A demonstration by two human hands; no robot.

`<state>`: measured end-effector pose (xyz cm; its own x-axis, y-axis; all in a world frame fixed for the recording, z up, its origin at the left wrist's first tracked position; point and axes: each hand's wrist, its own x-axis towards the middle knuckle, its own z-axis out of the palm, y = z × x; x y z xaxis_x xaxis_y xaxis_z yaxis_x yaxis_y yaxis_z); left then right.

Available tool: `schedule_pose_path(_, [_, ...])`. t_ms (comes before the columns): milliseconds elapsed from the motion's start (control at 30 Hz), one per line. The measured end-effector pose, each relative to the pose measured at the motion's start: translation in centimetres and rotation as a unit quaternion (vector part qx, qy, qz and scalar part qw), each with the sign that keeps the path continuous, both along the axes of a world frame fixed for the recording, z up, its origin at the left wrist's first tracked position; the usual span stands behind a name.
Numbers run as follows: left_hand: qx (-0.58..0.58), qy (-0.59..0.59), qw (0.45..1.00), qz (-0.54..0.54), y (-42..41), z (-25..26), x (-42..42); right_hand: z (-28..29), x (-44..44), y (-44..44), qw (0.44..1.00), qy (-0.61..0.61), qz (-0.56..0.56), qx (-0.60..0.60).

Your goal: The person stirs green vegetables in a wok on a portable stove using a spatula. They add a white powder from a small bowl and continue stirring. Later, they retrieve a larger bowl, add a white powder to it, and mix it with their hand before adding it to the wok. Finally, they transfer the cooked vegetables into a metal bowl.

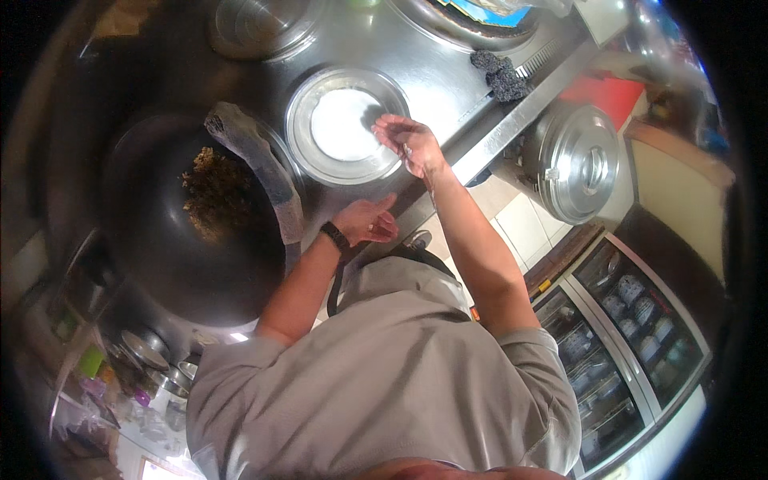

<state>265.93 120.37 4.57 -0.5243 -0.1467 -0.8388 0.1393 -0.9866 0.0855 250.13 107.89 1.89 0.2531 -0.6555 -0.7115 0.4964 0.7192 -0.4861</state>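
Observation:
My right hand (pixel 413 144) hovers over the near right rim of a round metal basin (pixel 299 135) with white contents (pixel 339 125). Whether these are liquid or powder, I cannot tell. The fingers are loosely bent, with no object visible in them, and small white marks show on the hand. Lower and to the left, my left hand (pixel 366 221) is near the counter's front edge, its thumb apart from the fingers and nothing visible in it. A dark band (pixel 335 236) circles the left wrist.
Left stands a large dark wok (pixel 156 264) with brown crumbly bits (pixel 216 195); a folded grey cloth (pixel 264 162) lies along its rim. Black scouring pads (pixel 503 77) sit by the metal counter edge (pixel 510 126). Right are a lidded metal pot (pixel 576 162) and a glass-doored cabinet (pixel 624 336).

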Motion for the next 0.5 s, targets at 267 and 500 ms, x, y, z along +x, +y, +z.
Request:
schedule_pose_path(267, [-0.104, -0.144, 0.886, 0.428, 2.2, -10.1, 1.8, 3.2, -0.3, 3.3, 0.972, 0.141, 0.099, -0.157])
schedule_pose_path(500, [-0.149, -0.116, 0.923, 0.336, 4.8, -1.1, -3.3, 3.4, -4.9, 5.8, 0.728, 0.545, 0.285, -0.303])
